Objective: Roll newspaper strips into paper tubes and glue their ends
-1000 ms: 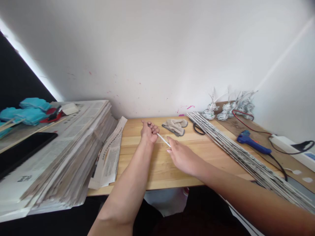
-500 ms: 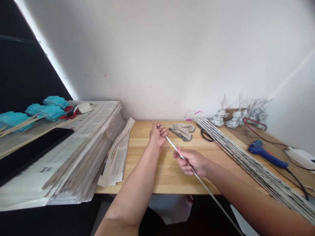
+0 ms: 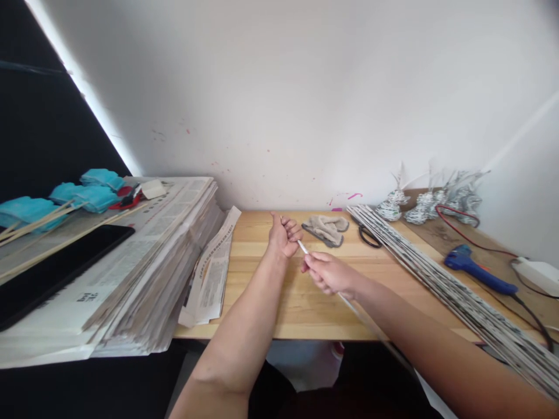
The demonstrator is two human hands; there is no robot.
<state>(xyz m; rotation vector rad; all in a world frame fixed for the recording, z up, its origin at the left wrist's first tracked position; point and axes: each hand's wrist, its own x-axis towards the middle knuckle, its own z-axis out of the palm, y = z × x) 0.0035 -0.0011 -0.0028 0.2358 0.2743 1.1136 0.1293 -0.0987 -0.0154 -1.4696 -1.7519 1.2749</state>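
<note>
Over the wooden table (image 3: 253,279), my left hand (image 3: 285,234) is curled closed around the far end of a thin rolled paper tube (image 3: 303,247). Close behind it, my right hand (image 3: 327,272) grips the same tube, fingers wrapped round it. Only a short white length shows between the two hands. The rest of the tube slants down to the right past my right forearm, blurred by motion. A crumpled beige cloth (image 3: 327,230) lies just beyond my hands, and black-handled scissors (image 3: 369,236) rest to its right.
A tall newspaper stack (image 3: 174,233) stands left, bearing a black phone (image 3: 65,270), thin wooden sticks (image 3: 39,224) and blue packets (image 3: 98,198). Newspaper strips (image 3: 213,279) lie beside it. At right are a bundle of paper tubes (image 3: 437,285), a blue glue gun (image 3: 480,270) and woven paper pieces (image 3: 419,208).
My right hand has moved up the tube toward my left hand, and its fingers have closed more tightly. The tube's lower part now blurs. The view has shifted slightly.
</note>
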